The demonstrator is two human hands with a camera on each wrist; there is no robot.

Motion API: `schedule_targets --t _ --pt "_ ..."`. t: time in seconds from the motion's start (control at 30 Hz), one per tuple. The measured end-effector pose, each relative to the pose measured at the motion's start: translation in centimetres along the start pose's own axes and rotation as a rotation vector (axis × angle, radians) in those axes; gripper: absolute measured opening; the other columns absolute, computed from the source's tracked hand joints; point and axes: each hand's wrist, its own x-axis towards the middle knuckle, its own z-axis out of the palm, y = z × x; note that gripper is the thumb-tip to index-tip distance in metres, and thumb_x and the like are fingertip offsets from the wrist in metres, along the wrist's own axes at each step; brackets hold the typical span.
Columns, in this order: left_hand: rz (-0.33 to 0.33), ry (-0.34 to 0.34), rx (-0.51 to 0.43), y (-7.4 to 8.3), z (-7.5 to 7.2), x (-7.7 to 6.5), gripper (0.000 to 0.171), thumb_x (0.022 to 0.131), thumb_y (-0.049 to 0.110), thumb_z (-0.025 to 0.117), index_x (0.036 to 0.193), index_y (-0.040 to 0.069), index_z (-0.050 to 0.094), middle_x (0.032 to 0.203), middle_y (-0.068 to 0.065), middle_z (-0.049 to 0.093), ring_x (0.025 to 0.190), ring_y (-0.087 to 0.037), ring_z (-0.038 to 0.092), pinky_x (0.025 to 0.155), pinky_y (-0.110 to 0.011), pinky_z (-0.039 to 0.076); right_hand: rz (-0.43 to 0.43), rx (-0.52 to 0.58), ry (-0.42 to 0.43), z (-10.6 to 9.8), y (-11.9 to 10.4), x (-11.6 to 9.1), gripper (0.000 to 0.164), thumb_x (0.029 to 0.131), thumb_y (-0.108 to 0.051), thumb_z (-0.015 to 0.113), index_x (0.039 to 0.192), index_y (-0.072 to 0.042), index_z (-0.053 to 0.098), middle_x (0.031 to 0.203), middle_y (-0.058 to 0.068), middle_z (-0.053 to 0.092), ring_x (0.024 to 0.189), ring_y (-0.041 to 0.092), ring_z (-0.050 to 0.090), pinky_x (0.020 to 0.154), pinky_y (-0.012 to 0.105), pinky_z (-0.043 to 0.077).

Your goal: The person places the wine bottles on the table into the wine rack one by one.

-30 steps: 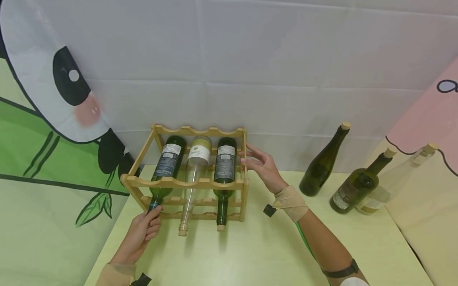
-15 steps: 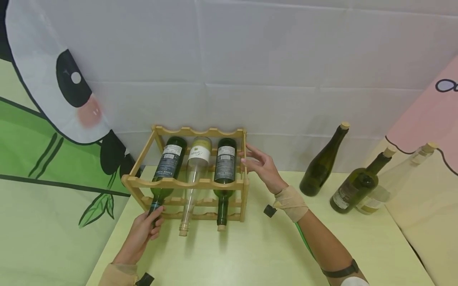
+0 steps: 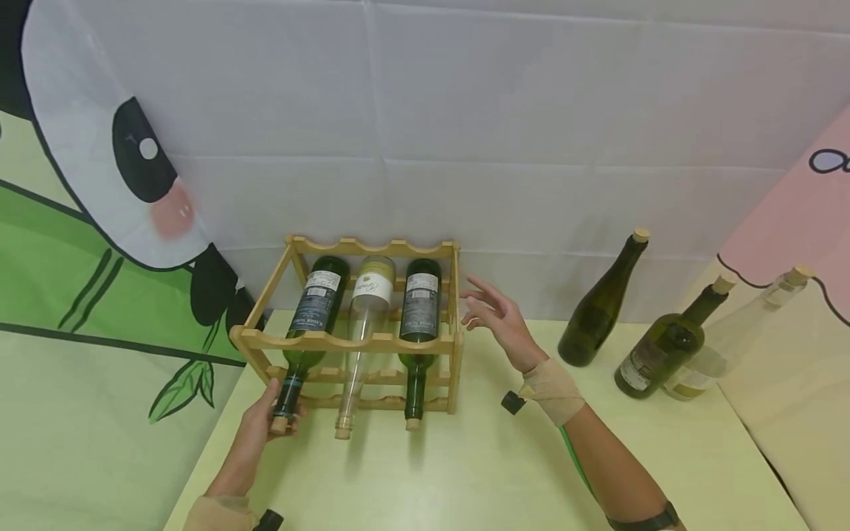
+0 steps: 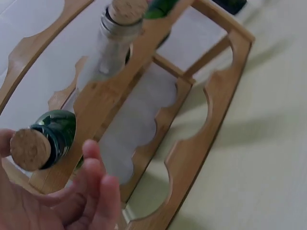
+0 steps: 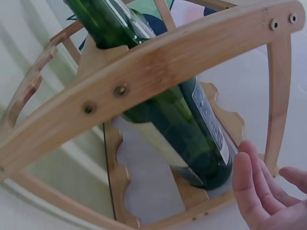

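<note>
A wooden wine rack (image 3: 345,343) holds three corked bottles side by side on its top tier, their necks sloping toward me. My left hand (image 3: 251,435) is beside the neck of the leftmost green bottle (image 3: 312,310), thumb on one side and loose fingers on the other. In the left wrist view, those fingers stand apart from the corked neck (image 4: 55,132). A clear bottle (image 3: 368,302) lies in the middle and another green bottle (image 3: 418,310) at the right. Just off the rack's right side, my right hand (image 3: 505,324) holds nothing, its fingers loosely bent.
Toward the right of the pale table (image 3: 531,472) stand a dark green bottle (image 3: 594,313), a shorter labelled bottle (image 3: 657,354) and a clear bottle (image 3: 737,332), all corked. Behind the rack hangs a light cloth backdrop (image 3: 498,184) with cartoon figures.
My left hand has loosened from the leftmost bottle's neck, so its cork now shows. My right hand has come away from the rack's side, moving right. The bottles keep their places.
</note>
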Motion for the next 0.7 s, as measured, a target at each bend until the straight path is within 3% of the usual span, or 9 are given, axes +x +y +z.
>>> schedule_targets --t 0.13,0.23,0.37,0.47,0.57,0.7 --pt "-0.005 0.040 0.120 -0.5 -0.9 -0.2 0.084 0.113 0.065 0.017 0.156 -0.003 0.041 0.129 -0.016 0.069 0.100 -0.009 0.065 0.089 -0.025 0.054 -0.006 -0.013 0.054 -1.2 0.6 -1.3 0.057 0.111 -0.030 0.063 0.164 -0.021 0.044 0.154 0.026 0.053 0.102 0.022 0.068 0.095 0.039 0.059" --pt "0.007 0.146 0.131 -1.0 -1.4 -0.6 0.080 0.113 0.062 0.023 0.153 -0.003 0.047 0.125 -0.007 0.069 0.100 -0.001 0.062 0.088 -0.019 0.053 -0.014 -0.027 0.112 -2.5 1.4 -2.5 0.055 0.112 -0.029 0.062 0.163 -0.018 0.045 0.151 0.022 0.057 0.103 0.022 0.069 0.096 0.038 0.060" --pt "0.025 0.397 -0.071 -0.9 -2.0 -1.7 0.043 0.114 0.043 0.050 0.129 0.006 0.065 0.094 0.014 0.067 0.085 -0.001 0.065 0.079 -0.015 0.055 -0.013 -0.057 0.191 -4.1 2.4 -4.5 0.053 0.111 -0.026 0.063 0.161 -0.014 0.047 0.147 0.021 0.059 0.102 0.021 0.070 0.095 0.033 0.060" --pt "0.084 0.544 -0.252 0.0 -2.6 -2.7 0.017 0.112 0.028 0.060 0.113 0.014 0.070 0.088 0.015 0.067 0.080 -0.003 0.064 0.074 -0.013 0.053 -0.006 -0.092 0.258 -5.2 2.9 -6.0 0.051 0.110 -0.023 0.065 0.158 -0.011 0.051 0.145 0.023 0.060 0.100 0.019 0.072 0.092 0.029 0.060" --pt "0.162 0.609 -0.346 1.0 -3.0 -3.5 0.013 0.110 0.022 0.062 0.112 0.011 0.069 0.089 0.012 0.069 0.080 -0.005 0.063 0.073 -0.012 0.052 -0.011 -0.126 0.326 -6.3 3.2 -7.3 0.048 0.110 -0.019 0.064 0.155 -0.007 0.053 0.142 0.022 0.062 0.102 0.016 0.071 0.091 0.026 0.059" --pt "0.289 0.658 -0.359 2.3 -2.9 -4.3 0.012 0.109 0.018 0.065 0.114 0.009 0.070 0.092 0.011 0.072 0.083 -0.007 0.063 0.076 -0.012 0.051 -0.026 -0.157 0.410 -7.4 3.3 -8.6 0.046 0.111 -0.017 0.063 0.153 -0.003 0.053 0.139 0.017 0.063 0.111 0.011 0.066 0.093 0.021 0.056"
